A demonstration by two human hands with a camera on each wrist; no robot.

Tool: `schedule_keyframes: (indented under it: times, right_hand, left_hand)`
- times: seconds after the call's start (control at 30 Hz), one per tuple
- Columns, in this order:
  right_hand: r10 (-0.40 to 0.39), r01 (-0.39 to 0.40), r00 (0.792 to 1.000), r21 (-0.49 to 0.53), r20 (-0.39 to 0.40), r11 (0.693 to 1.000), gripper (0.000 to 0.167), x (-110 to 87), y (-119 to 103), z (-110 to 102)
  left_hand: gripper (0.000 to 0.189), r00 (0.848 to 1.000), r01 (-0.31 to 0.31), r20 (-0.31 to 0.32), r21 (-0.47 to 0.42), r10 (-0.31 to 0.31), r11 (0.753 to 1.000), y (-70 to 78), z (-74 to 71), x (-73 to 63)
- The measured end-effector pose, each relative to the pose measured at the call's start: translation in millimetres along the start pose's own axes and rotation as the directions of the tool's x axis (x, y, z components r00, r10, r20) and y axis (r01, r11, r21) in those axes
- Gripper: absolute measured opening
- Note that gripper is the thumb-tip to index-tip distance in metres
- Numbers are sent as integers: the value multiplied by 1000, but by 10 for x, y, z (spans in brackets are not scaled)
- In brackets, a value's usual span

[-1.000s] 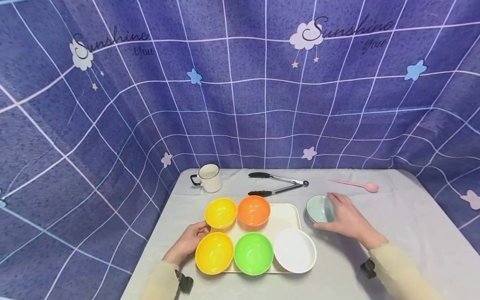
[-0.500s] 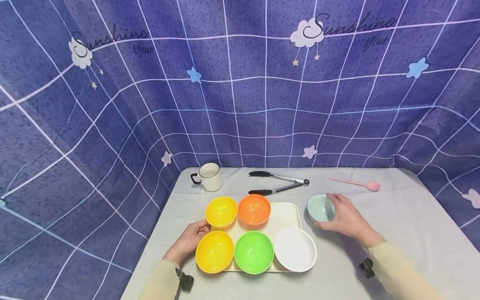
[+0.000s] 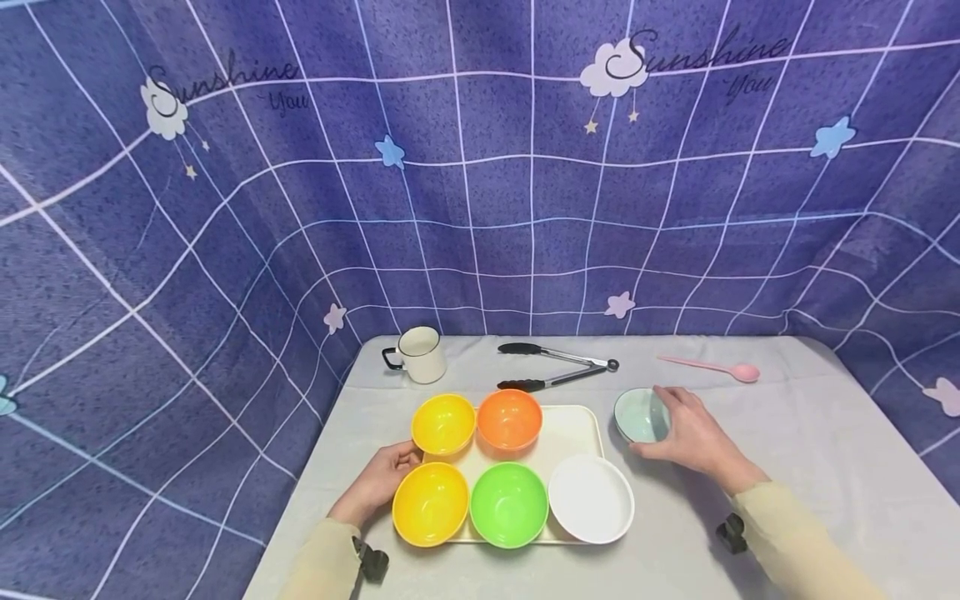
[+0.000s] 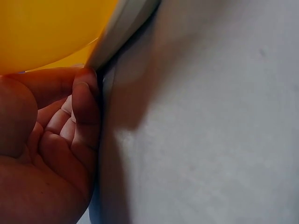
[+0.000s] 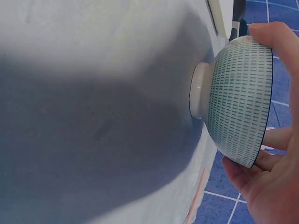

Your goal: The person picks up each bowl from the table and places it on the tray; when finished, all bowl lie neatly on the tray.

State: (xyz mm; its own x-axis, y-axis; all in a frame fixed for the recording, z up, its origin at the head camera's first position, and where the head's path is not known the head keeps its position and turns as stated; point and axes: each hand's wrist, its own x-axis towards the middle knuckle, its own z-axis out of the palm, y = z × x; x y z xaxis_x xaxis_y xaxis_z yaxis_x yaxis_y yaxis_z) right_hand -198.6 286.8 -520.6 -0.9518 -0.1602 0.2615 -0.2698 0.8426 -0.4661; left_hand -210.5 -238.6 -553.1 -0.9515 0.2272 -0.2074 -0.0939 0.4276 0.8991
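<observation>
My right hand (image 3: 701, 437) grips a small pale-green bowl (image 3: 639, 415) by its rim, right of the tray. In the right wrist view the bowl (image 5: 240, 93) is patterned with green dashes, and its white foot is close over the cloth. My left hand (image 3: 377, 483) is at the left edge of a cream tray (image 3: 566, 429), its fingers curled and fingertips pinching the rim (image 4: 105, 51). On the tray sit two yellow bowls (image 3: 443, 425) (image 3: 431, 505), an orange bowl (image 3: 510, 419), a green bowl (image 3: 509, 505) and a white bowl (image 3: 591, 500).
Behind the tray, a cream mug (image 3: 422, 356) with a black handle stands at the back left. Black-handled tongs (image 3: 558, 367) lie spread at the back middle, and a pink spoon (image 3: 742, 372) at the back right. A blue patterned curtain (image 3: 495, 192) rises behind the table.
</observation>
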Motion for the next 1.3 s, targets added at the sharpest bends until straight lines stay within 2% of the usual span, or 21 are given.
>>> schedule_keyframes:
  times: [0.23,0.47,0.7,0.9,1.1,1.3]
  right_hand:
    - [-13,13,1000,-4,8,1000,115,61,-55,-11]
    - [-37,37,999,11,16,999,115,183,-239,25]
    - [-72,70,997,29,42,997,116,338,-484,170]
    - [-88,85,993,45,76,995,115,408,-661,310]
    - [-133,129,988,51,77,990,114,466,-746,457]
    - [-123,117,987,55,108,992,115,505,-789,526]
  left_hand:
    - [15,1000,2,-7,11,-2,1000,-24,-22,-9]
    - [16,1000,10,-25,24,-9,1000,-52,-32,-6]
    - [17,999,6,-32,23,-5,1000,-73,-23,13]
    - [25,1000,-1,-4,10,1,1000,-52,-15,15]
    - [31,1000,-7,2,-5,7,1000,-27,-23,13]
    - [23,1000,-19,-6,3,19,1000,-41,-22,7]
